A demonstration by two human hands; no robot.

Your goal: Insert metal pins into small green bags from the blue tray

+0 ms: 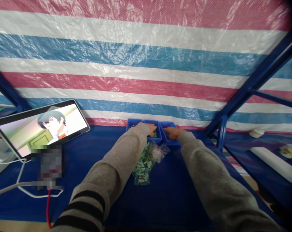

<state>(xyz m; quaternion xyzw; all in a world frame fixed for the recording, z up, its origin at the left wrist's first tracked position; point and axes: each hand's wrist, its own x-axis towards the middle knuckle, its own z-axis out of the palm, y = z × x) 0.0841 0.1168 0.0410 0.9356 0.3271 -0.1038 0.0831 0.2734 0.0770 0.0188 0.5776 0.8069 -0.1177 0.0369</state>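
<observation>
Both my arms in grey sleeves reach forward over a blue-covered table (165,193). My left hand (151,129) lies in the middle blue bin (152,124) of a row of three at the back; its fingers point down into it and are partly hidden. My right hand (171,131) rests in the right blue bin (168,125), fingers stretched toward the left. Between my forearms lies a pile of small clear bags with green parts (146,161).
A tablet (42,129) showing a cartoon leans at the left, with white and red cables (22,183) in front of it. A striped tarp (141,64) forms the back wall. A blue metal frame (244,93) stands at the right, with white objects beyond it.
</observation>
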